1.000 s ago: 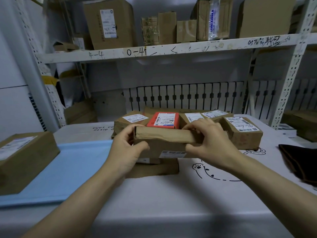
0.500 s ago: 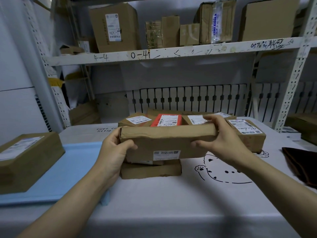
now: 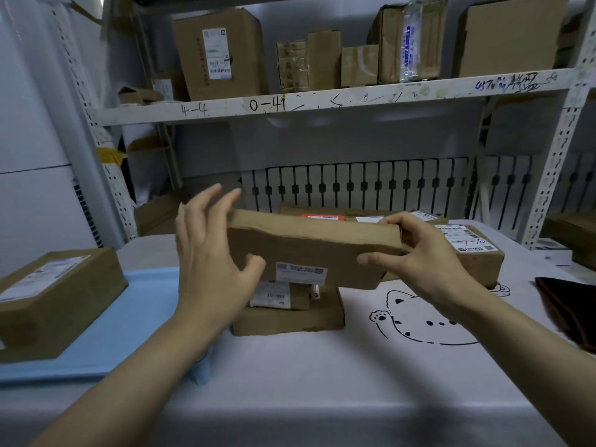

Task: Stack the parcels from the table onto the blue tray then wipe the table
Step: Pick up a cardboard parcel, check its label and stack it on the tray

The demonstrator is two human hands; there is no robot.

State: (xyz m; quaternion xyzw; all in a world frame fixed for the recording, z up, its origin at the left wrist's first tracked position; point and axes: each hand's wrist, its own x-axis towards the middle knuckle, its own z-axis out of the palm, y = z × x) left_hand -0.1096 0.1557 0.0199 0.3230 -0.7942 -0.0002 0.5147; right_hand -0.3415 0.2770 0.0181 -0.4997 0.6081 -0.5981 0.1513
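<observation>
A long brown parcel (image 3: pixel 309 250) is lifted above the table, tilted with its label facing me. My right hand (image 3: pixel 416 262) grips its right end, thumb in front and fingers over the top. My left hand (image 3: pixel 213 253) is at its left end with fingers spread and straight, thumb touching the front face. Below it lie a flat brown parcel (image 3: pixel 290 319) with a smaller parcel (image 3: pixel 279 295) on top. More parcels sit behind, one with a red top (image 3: pixel 321 217), and one at the right (image 3: pixel 474 253). The blue tray (image 3: pixel 129 317) on the left carries one brown parcel (image 3: pixel 54 298).
The white table cover (image 3: pixel 322 382) has a cat drawing (image 3: pixel 422 321). A dark cloth (image 3: pixel 571 308) lies at the right edge. A metal rack with shelved boxes (image 3: pixel 222 53) stands behind the table, its upright (image 3: pixel 554 162) at the right.
The long parcel has risen higher off the stack and shifted slightly right. My left hand has loosened from a grip to spread fingers at the parcel's left end.
</observation>
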